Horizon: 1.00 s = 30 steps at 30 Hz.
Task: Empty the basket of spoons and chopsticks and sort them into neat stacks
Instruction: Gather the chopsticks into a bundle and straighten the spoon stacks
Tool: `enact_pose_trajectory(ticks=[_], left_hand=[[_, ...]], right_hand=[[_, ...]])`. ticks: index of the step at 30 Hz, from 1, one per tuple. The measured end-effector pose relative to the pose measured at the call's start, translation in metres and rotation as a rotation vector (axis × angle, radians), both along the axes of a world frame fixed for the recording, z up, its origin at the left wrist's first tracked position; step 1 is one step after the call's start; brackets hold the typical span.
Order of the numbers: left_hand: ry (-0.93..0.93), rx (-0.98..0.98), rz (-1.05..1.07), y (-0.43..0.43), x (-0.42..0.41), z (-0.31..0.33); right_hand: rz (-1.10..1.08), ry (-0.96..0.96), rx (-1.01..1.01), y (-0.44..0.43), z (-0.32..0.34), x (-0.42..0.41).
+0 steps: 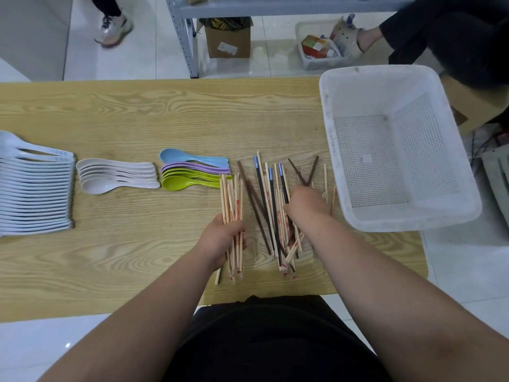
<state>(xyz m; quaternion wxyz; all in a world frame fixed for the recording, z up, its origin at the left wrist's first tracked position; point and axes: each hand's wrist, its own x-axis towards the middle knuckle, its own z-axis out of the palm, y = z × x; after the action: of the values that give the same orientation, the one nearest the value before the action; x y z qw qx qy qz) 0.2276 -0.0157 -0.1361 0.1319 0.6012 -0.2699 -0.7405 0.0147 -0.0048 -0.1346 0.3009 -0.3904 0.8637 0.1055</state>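
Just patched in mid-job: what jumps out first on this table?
The white basket sits empty at the table's right end, next to a loose pile of mixed chopsticks that the right hand reaches into. The left hand grips a bundle of pale chopsticks, and three neat spoon stacks lie further left.

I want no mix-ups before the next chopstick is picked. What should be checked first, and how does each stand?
1. Basket emptied: ok.
2. White spoons, cream spoons and coloured spoons in separate stacks: ok.
3. Left hand grips only light chopsticks: ok.
4. Loose pile sorted: not ok, dark and light mixed.
5. Right hand holding a chopstick: cannot tell.
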Motion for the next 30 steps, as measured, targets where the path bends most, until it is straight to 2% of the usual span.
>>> enact_pose_trajectory(ticks=[8,17,23,30], left_hand=[[-0.012,-0.003,-0.002,0.001,0.002,0.002],[-0.004,-0.019,-0.016,-0.001,0.000,0.009],[0.004,-0.023,-0.017,0.000,-0.003,0.012],[0.001,-0.015,-0.039,0.001,-0.002,0.011]], right_hand=[[-0.054,-0.022,0.087,-0.002,0.003,0.000],[-0.093,-0.123,-0.098,0.007,0.020,0.001],[-0.082,-0.132,0.004,0.011,0.013,0.012],[-0.106,-0.121,-0.122,0.023,0.006,0.020]])
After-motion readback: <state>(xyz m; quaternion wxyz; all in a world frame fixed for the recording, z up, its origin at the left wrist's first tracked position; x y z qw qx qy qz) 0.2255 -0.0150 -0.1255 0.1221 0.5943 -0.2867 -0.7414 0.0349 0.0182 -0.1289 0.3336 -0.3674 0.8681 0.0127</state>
